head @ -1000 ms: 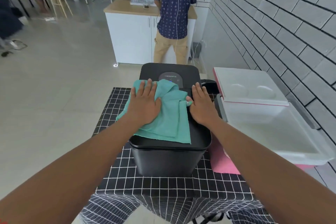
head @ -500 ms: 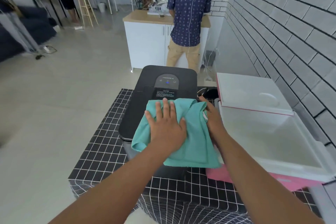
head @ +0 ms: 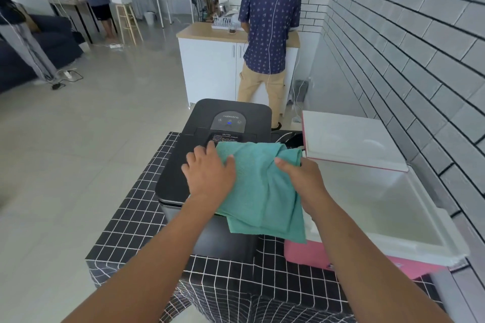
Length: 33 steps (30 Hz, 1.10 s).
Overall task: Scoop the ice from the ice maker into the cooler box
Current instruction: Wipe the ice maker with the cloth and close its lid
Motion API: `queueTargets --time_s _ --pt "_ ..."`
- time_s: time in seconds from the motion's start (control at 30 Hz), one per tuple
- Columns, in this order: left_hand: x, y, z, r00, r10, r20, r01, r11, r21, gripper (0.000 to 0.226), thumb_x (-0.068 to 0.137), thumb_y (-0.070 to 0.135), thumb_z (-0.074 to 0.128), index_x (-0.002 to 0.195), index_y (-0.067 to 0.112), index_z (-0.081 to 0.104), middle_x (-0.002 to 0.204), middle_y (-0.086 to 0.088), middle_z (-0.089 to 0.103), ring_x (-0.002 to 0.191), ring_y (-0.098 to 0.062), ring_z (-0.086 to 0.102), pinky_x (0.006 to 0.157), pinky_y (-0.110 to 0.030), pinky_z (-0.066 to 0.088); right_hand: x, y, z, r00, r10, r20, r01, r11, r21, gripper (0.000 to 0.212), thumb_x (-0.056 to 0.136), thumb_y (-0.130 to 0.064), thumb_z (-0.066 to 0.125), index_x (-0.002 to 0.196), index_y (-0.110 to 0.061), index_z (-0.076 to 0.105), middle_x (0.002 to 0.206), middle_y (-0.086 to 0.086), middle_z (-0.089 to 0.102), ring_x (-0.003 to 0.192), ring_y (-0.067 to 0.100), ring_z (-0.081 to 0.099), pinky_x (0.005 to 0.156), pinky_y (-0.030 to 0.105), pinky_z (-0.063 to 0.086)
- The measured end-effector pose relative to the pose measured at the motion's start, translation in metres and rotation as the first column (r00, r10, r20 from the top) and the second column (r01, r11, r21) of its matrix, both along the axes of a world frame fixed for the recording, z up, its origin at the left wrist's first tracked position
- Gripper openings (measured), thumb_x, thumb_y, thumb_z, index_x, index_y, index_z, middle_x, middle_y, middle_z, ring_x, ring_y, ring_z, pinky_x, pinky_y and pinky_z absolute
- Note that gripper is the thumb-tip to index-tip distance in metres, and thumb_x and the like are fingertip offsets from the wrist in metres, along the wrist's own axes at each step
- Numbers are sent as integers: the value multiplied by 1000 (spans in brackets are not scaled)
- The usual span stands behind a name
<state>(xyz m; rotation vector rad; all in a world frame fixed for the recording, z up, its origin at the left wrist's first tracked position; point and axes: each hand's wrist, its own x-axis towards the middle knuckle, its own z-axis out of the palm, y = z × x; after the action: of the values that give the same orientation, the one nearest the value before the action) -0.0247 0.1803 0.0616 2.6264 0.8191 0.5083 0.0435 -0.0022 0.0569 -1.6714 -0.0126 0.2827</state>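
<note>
Both hands have slid the teal cloth point(head: 259, 191) rightward across the ice maker point(head: 178, 173)

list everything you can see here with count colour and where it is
ice maker: 1, black, on the checked table, lid down
cloth: 1, teal, draped over the ice maker lid
cooler box: 1, white inside, pink outside, open, right of the ice maker
cooler lid: 1, white, resting across the cooler box's far end
tablecloth: 1, black with white grid
cabinet: 1, white, wooden top, behind
people: 3 at least, in the background
left hand: 1, on the cloth's left edge
right hand: 1, holds the cloth's right side
</note>
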Motion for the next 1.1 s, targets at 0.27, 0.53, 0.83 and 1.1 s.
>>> queueTargets --time_s 0.27,0.53,0.83,1.1 --pt "6 23 17 997 -83 -4 68 842 -536 32 79 33 71 99 8 67 98 -9 70 86 -23 64 75 -36 49 -3 12 3 1000 20 -10 -19 996 89 19 78 -22 77 97 -22 72 92 -1 75 85 20 72 80 39 57" --pt "8 62 58 992 -106 73 86 125 -988 31 79 14 72 108 4 70 103 -14 74 91 -29 72 74 -38 58 0 20 25 993 55 -100 -30 972 232 20 91 -18 62 110 -15 68 103 5 73 94 24 70 89 46 54" --pt "-13 94 74 938 -243 248 304 228 -925 56 71 18 81 122 3 62 116 -12 70 108 -29 67 96 -43 52 -6 66 55 985 150 83 -161 976 145 18 72 -20 83 88 -17 76 86 -1 76 82 18 73 73 31 59" --pt "-70 185 65 954 -27 299 272 498 -824 29 80 28 78 101 18 61 101 -5 74 83 -19 72 65 -30 54 -33 168 60 939 188 289 -151 978 -145 11 86 -23 62 76 -17 62 63 -9 61 50 4 55 50 21 42"
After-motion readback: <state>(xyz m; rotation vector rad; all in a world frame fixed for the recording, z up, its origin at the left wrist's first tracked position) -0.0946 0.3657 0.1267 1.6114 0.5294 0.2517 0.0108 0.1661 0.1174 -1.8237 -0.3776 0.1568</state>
